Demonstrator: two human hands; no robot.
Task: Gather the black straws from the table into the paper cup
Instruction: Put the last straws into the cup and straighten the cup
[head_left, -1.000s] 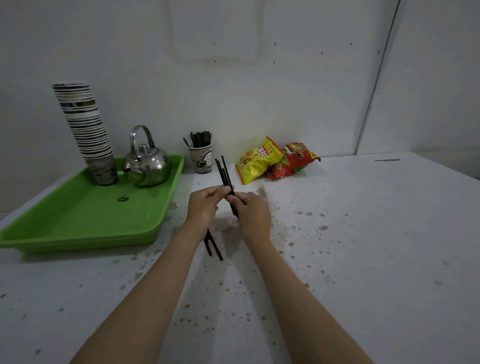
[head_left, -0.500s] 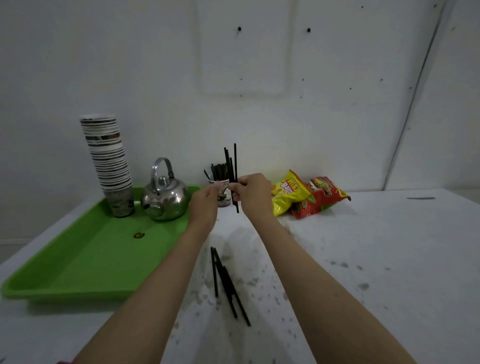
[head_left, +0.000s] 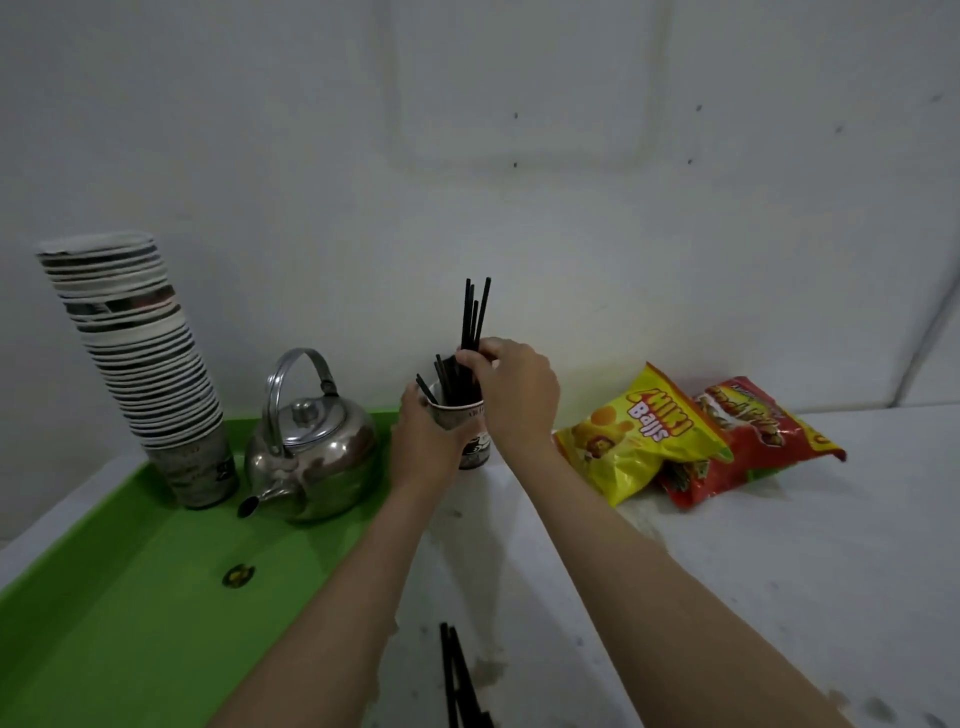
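Observation:
A printed paper cup (head_left: 470, 415) stands by the wall with several black straws in it. My left hand (head_left: 423, 441) wraps around the cup's left side. My right hand (head_left: 514, 387) pinches a bundle of black straws (head_left: 475, 314) upright, their lower ends down in the cup's mouth. More black straws (head_left: 457, 680) lie on the white table at the bottom edge of the view, between my forearms.
A green tray (head_left: 119, 613) at the left holds a tall stack of paper cups (head_left: 140, 364) and a steel kettle (head_left: 311, 452). Yellow (head_left: 639, 441) and red (head_left: 753, 436) snack bags lie right of the cup. The wall rises just behind.
Both hands moved forward from the table's middle to the cup. The left hand let go of the bundle and took hold of the cup; the right hand lowered the straws into it.

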